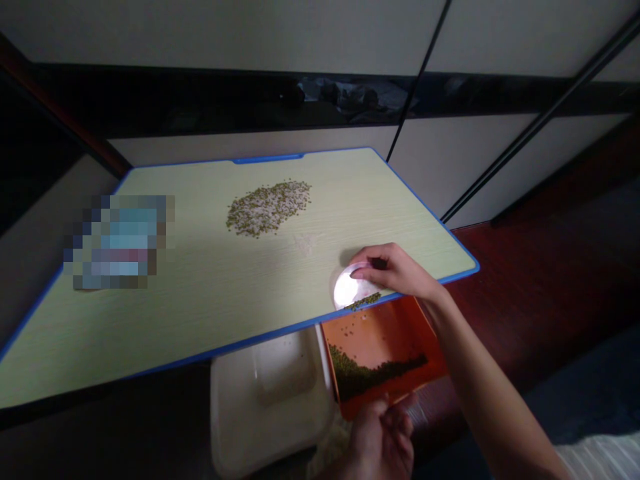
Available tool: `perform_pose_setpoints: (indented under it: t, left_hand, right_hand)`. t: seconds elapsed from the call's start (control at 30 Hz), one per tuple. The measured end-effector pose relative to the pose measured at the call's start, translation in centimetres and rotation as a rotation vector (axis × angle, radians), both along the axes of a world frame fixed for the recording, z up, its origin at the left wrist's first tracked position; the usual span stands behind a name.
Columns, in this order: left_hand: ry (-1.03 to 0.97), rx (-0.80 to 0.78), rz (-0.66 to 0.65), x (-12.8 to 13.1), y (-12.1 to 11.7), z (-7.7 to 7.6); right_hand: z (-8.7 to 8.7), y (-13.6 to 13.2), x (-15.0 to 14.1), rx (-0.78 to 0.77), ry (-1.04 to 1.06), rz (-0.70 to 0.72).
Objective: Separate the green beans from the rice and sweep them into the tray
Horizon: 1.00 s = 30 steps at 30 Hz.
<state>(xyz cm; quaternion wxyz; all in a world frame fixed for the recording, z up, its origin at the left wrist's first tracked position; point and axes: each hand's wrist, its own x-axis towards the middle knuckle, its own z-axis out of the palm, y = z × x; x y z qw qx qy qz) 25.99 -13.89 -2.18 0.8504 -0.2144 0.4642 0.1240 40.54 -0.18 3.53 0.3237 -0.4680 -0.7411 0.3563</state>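
Desk (pixel 200 293) mid-frame: right hand (pixel 395 268) grasps dish (pixel 345 291) by beans (pixel 366 302); left hand (pixel 381 437) grasps tray (pixel 387 333), best kept directly beneath them.

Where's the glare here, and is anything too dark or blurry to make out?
Head view: glare washes out part of the white disc in the right hand; head view: the left hand sits in dimmer light, deep shadow hides detail below the table, and a pixelated patch covers something on its left side.
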Motion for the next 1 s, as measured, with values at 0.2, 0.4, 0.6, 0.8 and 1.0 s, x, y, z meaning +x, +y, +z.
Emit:
perform_pose_setpoints:
  t: [0.2, 0.4, 0.6, 0.8, 1.0]
  left_hand:
    - [-0.008, 0.021, 0.000, 0.1, -0.1, -0.3]
    - [0.034, -0.026, 0.028, 0.4, -0.1, -0.1]
    - [0.036, -0.037, 0.007, 0.1, 0.5, 1.1]
    - [0.014, -0.063, 0.030, 0.1, 0.5, 0.9]
    - [0.004, -0.058, 0.031, 0.1, 0.4, 0.7]
  right_hand:
    - [0.0, -0.1, 0.1, 0.006, -0.007, -0.012]
    - [0.0, -0.4, 0.2, 0.008, -0.016, -0.041]
    - [-0.1, -0.7, 0.1, -0.011, -0.016, -0.076]
    - [-0.2, -0.8, 0.2, 0.028, -0.033, -0.087]
    - [-0.3, -0.8, 0.1, -0.002, 0.031, -0.112]
